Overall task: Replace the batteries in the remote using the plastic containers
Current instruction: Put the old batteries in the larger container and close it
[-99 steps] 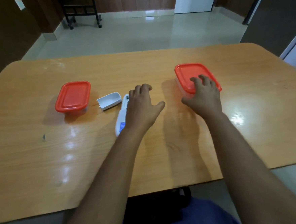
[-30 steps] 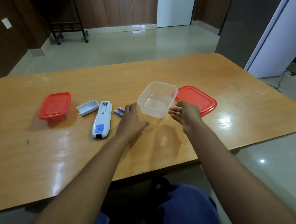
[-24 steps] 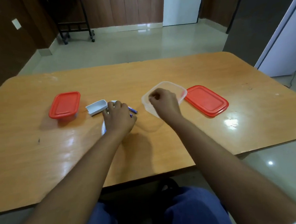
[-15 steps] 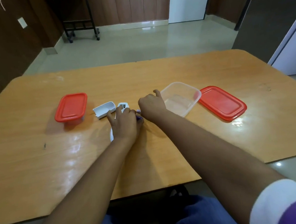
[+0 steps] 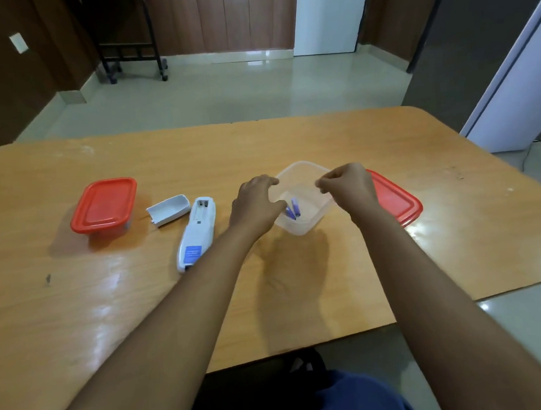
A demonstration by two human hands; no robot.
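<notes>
**Batteries in open container, remote compartment bare**

Table (image 5: 290, 145): broad glossy wood-grain top, rounded corners, slick-looking.

Closed container (image 5: 103, 206): rectangular, red snap lid on, far left.

Loose lid (image 5: 393, 201): red, flat, rimmed, lying just right of the open container (image 5: 305, 224), which is clear thin plastic; probably light and flexible, so steady it by the rim.

Remote (image 5: 196, 234): white hard plastic, long, face down, compartment open and apparently without cells. Back cover (image 5: 168, 210) lies just beside it.

Left hand (image 5: 256, 202): fingers curled at the container's near-left rim; grip itself hidden. Right hand (image 5: 349, 186): loosely closed above the right rim; nothing visible in it.

Batteries (image 5: 293, 209): two small blue cylinders inside the container. Likely smooth, stiff, prone to rolling; pinch at mid-barrel.
</notes>
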